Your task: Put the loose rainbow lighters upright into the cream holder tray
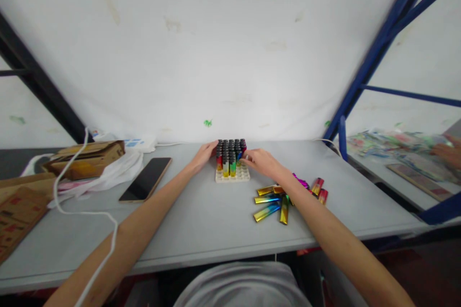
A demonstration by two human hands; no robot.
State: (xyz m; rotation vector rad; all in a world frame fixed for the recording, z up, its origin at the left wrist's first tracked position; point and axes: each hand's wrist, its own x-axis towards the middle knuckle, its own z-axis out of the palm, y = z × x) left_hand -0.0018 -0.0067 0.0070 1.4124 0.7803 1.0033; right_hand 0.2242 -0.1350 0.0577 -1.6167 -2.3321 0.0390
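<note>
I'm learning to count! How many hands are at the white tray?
2: the left hand is left of the black-topped pieces standing in the white tray; the right hand is at their right. No other hand shows there.

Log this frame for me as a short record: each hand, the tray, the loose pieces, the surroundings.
Left hand: at the left side of the black-topped tubes; grip unclear
Right hand: at their right side, fingertips near a blue tube; grip unclear
White tray: holds the tubes upright; front-right holes bare
Loose metallic pieces: piled right of the tray, partly hidden by the right forearm
Left side: smartphone, cardboard box
Far right: another person's hand
</note>
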